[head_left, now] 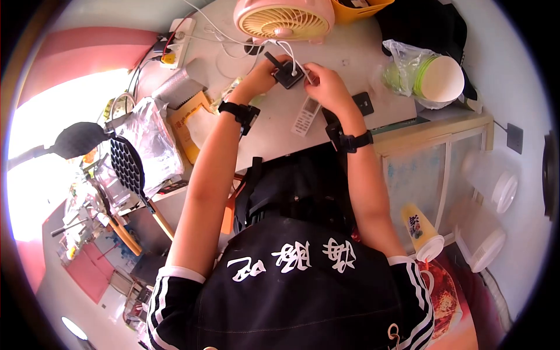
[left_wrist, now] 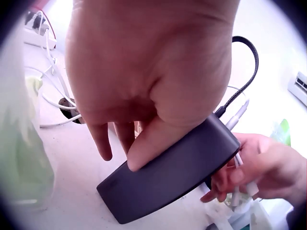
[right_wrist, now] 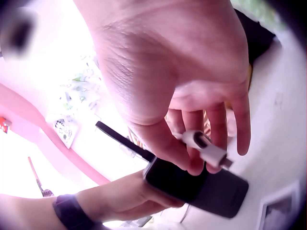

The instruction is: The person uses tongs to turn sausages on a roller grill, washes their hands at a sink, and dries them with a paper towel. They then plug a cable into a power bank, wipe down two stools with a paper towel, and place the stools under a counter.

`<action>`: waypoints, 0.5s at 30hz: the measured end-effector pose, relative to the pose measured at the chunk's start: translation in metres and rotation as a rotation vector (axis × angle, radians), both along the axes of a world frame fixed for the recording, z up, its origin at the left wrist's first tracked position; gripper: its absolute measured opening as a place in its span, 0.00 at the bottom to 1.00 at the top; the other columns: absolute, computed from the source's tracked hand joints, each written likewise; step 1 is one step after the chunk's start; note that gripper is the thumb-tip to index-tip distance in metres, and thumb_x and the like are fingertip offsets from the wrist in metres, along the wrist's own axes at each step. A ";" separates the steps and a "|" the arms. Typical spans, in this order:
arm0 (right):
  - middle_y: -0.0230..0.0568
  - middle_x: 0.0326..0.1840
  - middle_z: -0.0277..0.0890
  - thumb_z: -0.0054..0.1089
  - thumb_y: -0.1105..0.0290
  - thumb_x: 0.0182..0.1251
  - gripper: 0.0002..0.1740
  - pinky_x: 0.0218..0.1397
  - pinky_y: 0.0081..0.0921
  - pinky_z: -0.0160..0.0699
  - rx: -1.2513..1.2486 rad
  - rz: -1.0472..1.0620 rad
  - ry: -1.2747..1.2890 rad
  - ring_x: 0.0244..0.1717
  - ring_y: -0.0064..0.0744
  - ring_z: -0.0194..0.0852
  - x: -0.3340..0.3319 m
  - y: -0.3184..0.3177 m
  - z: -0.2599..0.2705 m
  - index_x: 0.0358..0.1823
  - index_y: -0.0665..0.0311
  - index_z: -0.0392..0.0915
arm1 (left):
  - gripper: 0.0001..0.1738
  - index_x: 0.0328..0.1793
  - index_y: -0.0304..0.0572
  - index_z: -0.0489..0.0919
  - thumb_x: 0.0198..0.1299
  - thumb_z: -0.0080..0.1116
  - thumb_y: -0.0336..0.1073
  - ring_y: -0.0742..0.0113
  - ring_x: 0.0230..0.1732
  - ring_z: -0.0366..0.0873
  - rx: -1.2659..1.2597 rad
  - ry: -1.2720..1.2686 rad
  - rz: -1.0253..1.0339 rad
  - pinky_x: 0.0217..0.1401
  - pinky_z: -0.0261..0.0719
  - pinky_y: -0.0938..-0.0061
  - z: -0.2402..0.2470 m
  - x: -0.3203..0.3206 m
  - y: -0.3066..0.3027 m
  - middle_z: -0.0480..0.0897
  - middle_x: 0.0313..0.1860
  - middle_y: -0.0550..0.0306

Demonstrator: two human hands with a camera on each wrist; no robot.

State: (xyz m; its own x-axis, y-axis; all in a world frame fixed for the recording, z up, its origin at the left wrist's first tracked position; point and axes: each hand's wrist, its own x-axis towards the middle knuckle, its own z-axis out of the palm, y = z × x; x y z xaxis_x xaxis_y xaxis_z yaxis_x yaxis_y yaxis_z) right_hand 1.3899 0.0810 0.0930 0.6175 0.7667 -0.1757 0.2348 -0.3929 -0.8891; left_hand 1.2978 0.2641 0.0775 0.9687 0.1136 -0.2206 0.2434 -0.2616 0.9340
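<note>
My left hand (head_left: 261, 79) grips a dark, rounded rectangular device (left_wrist: 172, 172) that looks like a power bank, thumb lying along its side. From one end of the device rises a short black braided cable (left_wrist: 250, 72). Close by it a white plug (left_wrist: 237, 116) meets the same end. My right hand (head_left: 328, 87) pinches a white cable connector (right_wrist: 206, 148) between thumb and fingers, its metal tip pointing outward. In the right wrist view this connector overlaps the device. Both hands are over the desk (head_left: 344, 58), just in front of the pink fan (head_left: 284, 23).
Loose white cables run from the power strip (head_left: 182, 44) across the desk. A printed white label strip (head_left: 305, 116) and a black phone-like slab (head_left: 363, 104) lie near the right forearm. Bagged paper bowls (head_left: 440, 79) stand at right, and a yellow envelope (head_left: 188, 125) lies at left.
</note>
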 end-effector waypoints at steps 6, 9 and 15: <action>0.49 0.30 0.78 0.57 0.73 0.55 0.08 0.36 0.38 0.73 0.044 -0.017 -0.237 0.32 0.52 0.76 0.026 0.005 0.020 0.37 0.63 0.79 | 0.26 0.61 0.50 0.74 0.57 0.39 0.21 0.79 0.44 0.73 -0.225 0.293 -0.008 0.46 0.70 0.82 0.005 0.013 0.007 0.79 0.45 0.68; 0.50 0.29 0.77 0.57 0.71 0.57 0.07 0.35 0.38 0.73 0.124 -0.073 -0.304 0.31 0.51 0.75 0.030 0.009 0.012 0.36 0.63 0.79 | 0.27 0.63 0.50 0.73 0.58 0.38 0.24 0.80 0.39 0.72 -0.220 0.348 0.007 0.42 0.70 0.84 -0.004 0.015 0.014 0.78 0.41 0.68; 0.52 0.29 0.77 0.56 0.70 0.58 0.08 0.36 0.38 0.73 0.126 -0.052 -0.134 0.32 0.51 0.76 0.025 0.007 0.001 0.37 0.63 0.80 | 0.29 0.65 0.47 0.72 0.55 0.39 0.24 0.78 0.38 0.73 -0.461 0.421 0.081 0.39 0.70 0.84 -0.012 0.007 0.006 0.79 0.43 0.66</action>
State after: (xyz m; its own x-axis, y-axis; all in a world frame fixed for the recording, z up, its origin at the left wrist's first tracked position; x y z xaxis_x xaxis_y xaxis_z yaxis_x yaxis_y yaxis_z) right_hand 1.4146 0.0877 0.0940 0.6683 0.7439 0.0065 0.3369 -0.2948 -0.8942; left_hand 1.3049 0.2699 0.0658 0.7802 -0.0150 -0.6254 0.6173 0.1800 0.7658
